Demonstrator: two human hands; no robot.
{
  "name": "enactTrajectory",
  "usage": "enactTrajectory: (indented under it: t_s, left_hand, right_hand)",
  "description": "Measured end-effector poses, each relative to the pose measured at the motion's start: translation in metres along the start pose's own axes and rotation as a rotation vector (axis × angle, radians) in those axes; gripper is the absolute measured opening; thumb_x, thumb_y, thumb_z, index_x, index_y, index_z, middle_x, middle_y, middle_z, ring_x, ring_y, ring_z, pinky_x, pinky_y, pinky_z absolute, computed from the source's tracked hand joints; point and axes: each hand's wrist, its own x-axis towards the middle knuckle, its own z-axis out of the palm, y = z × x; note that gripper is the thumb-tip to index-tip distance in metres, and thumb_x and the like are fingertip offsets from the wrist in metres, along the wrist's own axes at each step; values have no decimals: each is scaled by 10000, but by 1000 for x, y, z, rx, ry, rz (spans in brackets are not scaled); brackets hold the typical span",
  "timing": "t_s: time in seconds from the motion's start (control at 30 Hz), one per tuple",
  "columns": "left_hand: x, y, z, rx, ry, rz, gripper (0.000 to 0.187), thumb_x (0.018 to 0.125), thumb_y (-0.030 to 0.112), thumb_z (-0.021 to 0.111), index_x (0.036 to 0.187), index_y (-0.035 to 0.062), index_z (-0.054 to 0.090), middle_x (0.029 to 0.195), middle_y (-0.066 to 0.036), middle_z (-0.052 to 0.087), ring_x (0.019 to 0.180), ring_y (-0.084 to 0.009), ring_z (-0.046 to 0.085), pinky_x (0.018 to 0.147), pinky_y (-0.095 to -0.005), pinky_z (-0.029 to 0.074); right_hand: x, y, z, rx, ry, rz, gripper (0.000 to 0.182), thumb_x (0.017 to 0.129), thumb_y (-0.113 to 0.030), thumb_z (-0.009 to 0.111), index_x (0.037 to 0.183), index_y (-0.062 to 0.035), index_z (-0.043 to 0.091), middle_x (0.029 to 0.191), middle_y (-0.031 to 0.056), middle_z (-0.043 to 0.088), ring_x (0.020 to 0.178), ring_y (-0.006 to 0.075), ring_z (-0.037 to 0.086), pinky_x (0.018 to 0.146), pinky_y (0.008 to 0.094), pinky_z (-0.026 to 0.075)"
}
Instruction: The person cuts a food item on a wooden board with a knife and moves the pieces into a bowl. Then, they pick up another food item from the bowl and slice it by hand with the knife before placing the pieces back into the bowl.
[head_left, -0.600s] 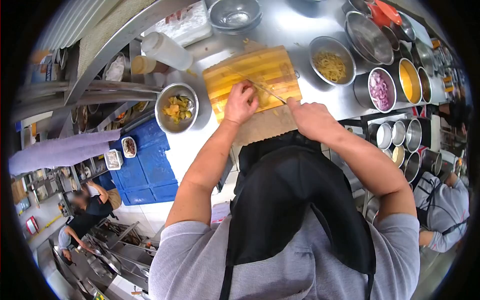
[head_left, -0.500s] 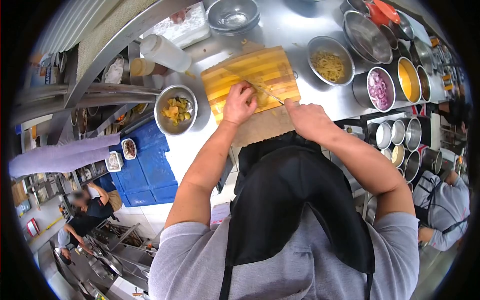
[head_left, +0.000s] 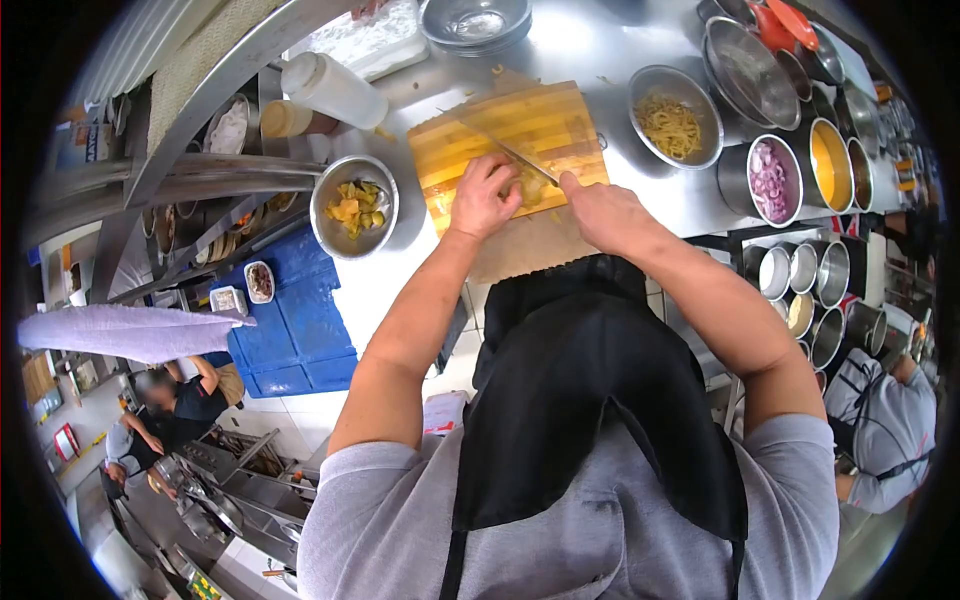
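My right hand (head_left: 608, 217) grips the handle of a knife (head_left: 515, 155), its blade angled to the far left over a yellow striped cutting board (head_left: 445, 150). Next to the blade, my left hand (head_left: 487, 195) has its fingers curled down onto the board. Pale yellow, wet-looking food pieces (head_left: 537, 188) lie between the fingertips and the knife handle; what sits right under the fingers is hidden. Left of the board stands a steel bowl (head_left: 325, 222) holding yellow and green chopped pieces (head_left: 360, 208).
Brown paper (head_left: 515, 255) sticks out under the board's near side. A bowl of yellow strips (head_left: 671, 125) and a pot of chopped purple onion (head_left: 771, 180) stand to the right. Beyond are nested bowls (head_left: 475, 22) and a squeeze bottle (head_left: 335, 90). Other people (head_left: 885, 420) work nearby.
The knife blade has swung out beyond my left fingers, so more of it shows. My left hand stays curled at the food. The view has shifted slightly.
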Motion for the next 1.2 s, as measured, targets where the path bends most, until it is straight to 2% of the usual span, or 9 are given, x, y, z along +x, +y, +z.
enactTrajectory:
  t_s: [0.1,0.23,0.53,0.6,0.73,0.8,0.97,1.13,1.2]
  left_hand:
    - [-2,0,-1,14,-2,-24,212,756,70,731,967,74,726,1097,-123,681,1013,-340,645,886,-436,555]
    - [-3,1,-3,-1,18,-11,202,755,72,730,957,73,724,1088,-115,683,998,-339,646,876,-433,557]
    - [-4,-3,0,17,19,-5,215,755,78,730,970,86,724,1067,-112,683,981,-341,649,858,-431,561]
    - [-5,-4,-1,13,31,-4,220,756,80,730,976,89,724,1066,-110,683,980,-343,650,857,-430,562]
    - [-10,-1,-6,3,-20,-35,225,764,102,750,987,93,720,1120,-100,667,1037,-328,631,914,-429,556]
    - [-2,1,-8,-11,-26,-45,226,770,103,749,994,89,718,1132,-106,665,1049,-334,626,926,-433,550]
    - [-8,2,-6,2,31,-3,220,781,99,741,991,45,703,1143,-157,664,1062,-367,626,918,-454,535]
    - [-9,-1,-4,21,24,-23,206,777,95,728,979,70,702,1119,-113,672,1032,-341,623,916,-436,540]
    - [-7,0,-4,12,24,-24,200,778,98,725,976,72,702,1110,-112,674,1029,-340,625,911,-435,542]
  right_hand:
    - [-25,-6,-17,34,-33,14,211,1003,-108,452,1174,5,505,974,275,725,949,442,720,811,545,553]
    - [-2,6,34,20,25,12,226,1011,-106,444,1198,7,501,993,275,726,966,443,716,824,539,551]
    - [-8,-5,11,30,-59,52,254,1008,-120,461,1229,4,487,1009,276,722,993,452,708,844,552,543]
    - [21,16,65,62,181,-37,294,927,-29,503,1214,1,450,877,283,712,854,489,701,748,570,537]
    - [37,10,43,57,199,-91,315,926,-27,499,1236,2,447,872,284,712,847,488,701,739,571,537]
    - [25,8,8,-10,39,-44,267,988,-87,466,1238,2,486,980,274,724,965,451,713,829,557,546]
    - [-2,2,0,-11,31,-23,289,944,-38,496,1229,5,477,936,272,724,910,453,717,781,554,545]
    - [-18,-13,-20,-32,-76,1,296,920,-18,504,1212,4,462,897,277,723,881,464,722,749,563,546]
    - [-14,-5,1,-49,11,-36,301,919,-24,511,1214,10,463,903,283,722,890,472,719,764,571,545]
